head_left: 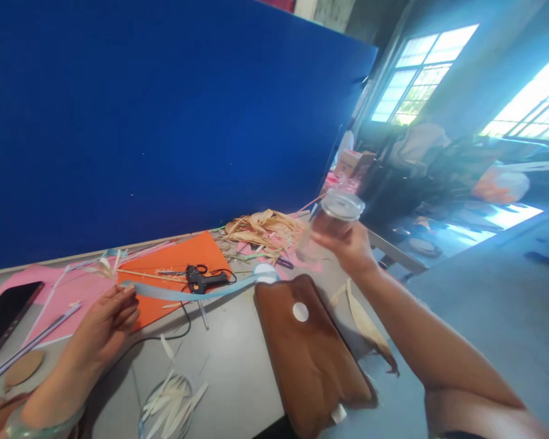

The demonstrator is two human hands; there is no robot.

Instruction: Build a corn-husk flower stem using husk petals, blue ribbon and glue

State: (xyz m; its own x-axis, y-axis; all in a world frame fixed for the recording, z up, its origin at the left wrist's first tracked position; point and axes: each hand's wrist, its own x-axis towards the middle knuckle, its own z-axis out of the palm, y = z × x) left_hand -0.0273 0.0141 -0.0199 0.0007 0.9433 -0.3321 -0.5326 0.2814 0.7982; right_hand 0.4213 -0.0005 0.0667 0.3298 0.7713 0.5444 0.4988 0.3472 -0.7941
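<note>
Brown pouch [308, 356], glue gun [204, 280], straw heap [265, 228]

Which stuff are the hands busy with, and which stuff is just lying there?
In use:
left hand holding the blue ribbon
right hand holding the clear cup

Lying about:
glue gun
brown pouch
phone
orange paper
dried leaves

cup [333, 221] in right hand [350, 249] blurred, phone [5, 316] cut off at edge
</note>
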